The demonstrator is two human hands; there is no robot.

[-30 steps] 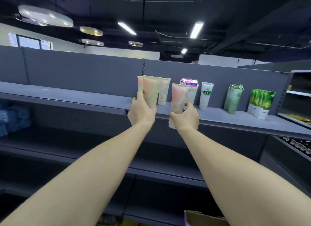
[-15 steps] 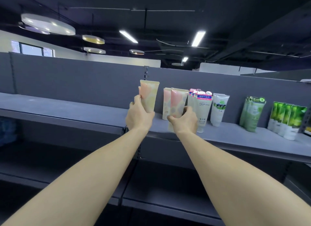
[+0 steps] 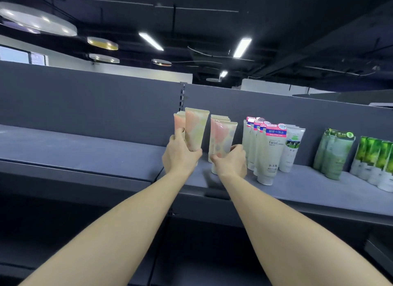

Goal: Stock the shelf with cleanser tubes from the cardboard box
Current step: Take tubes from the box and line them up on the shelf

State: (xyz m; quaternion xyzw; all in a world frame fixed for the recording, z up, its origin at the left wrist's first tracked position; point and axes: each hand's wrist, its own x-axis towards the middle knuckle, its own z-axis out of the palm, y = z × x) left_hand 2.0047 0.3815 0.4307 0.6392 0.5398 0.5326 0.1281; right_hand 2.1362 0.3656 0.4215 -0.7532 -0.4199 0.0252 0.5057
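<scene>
Two upright pastel tubes: left hand fingers wrap one w/ cap off shelf; right hand pinches another standing just right.

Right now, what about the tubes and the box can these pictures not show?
Head view only:
- The cardboard box: out of frame, below the bottom edge.
- Base of the tube that the left hand grips: hidden by the fingers.
- Cap of the tube at the right hand: hidden by that hand.
- Rear tubes in each row: covered by the front ones, so uncountable.
- Small print on the white tube: too small.
</scene>
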